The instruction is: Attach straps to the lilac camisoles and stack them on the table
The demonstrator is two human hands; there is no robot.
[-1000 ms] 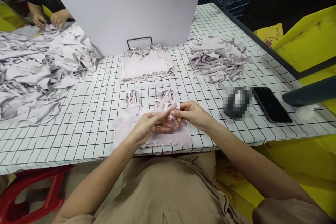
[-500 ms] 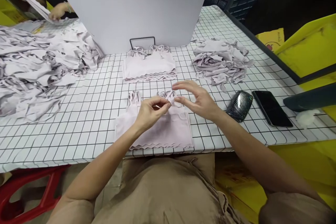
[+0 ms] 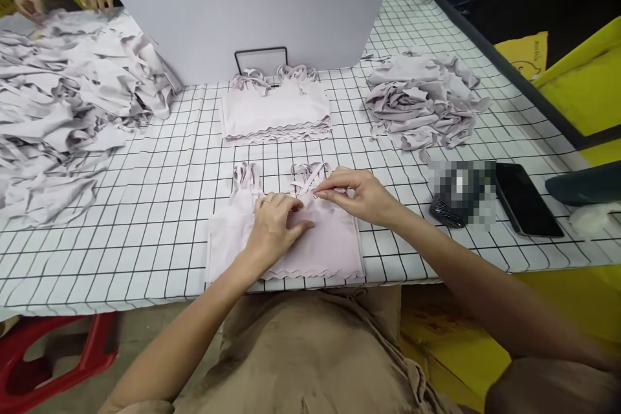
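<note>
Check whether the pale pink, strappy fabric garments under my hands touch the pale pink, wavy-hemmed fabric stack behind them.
Apart. The head view shows white, black-gridded tablecloth between the near garments and the far stack.

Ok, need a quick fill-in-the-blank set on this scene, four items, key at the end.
1. The right hand is at the shoulder ____ of the near garments.
2. In this view, the phone lies to the ____ of the near garments.
3. The plastic stool at the lower left is ____.
4. The white tablecloth is crossed by ____ grid lines.

Missing words: straps; right; red; black.
</note>
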